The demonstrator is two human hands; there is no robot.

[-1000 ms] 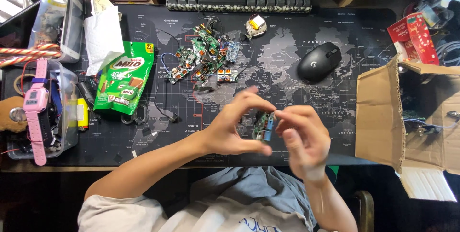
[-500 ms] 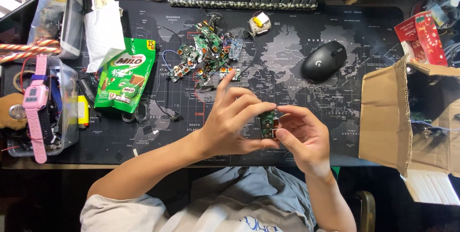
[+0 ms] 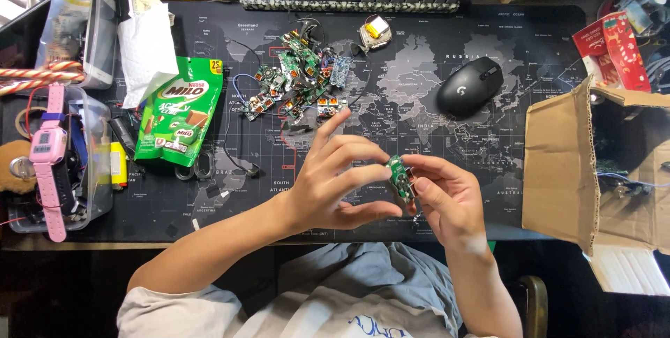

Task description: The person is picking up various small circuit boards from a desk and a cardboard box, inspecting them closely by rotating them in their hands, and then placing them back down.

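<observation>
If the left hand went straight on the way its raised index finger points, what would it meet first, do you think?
Probably the pile of small circuit boards on the desk mat. The left hand points up and away toward it, though it may hover above the mat, so depth is uncertain.

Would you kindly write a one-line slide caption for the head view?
Both hands, left hand and right hand, hold a small green circuit board above a dark map desk mat.

Even, fairly bright overhead light falls on the dark desk mat, sharply focused, with dimmer, shadowed clutter beyond its left and right edges.
</observation>
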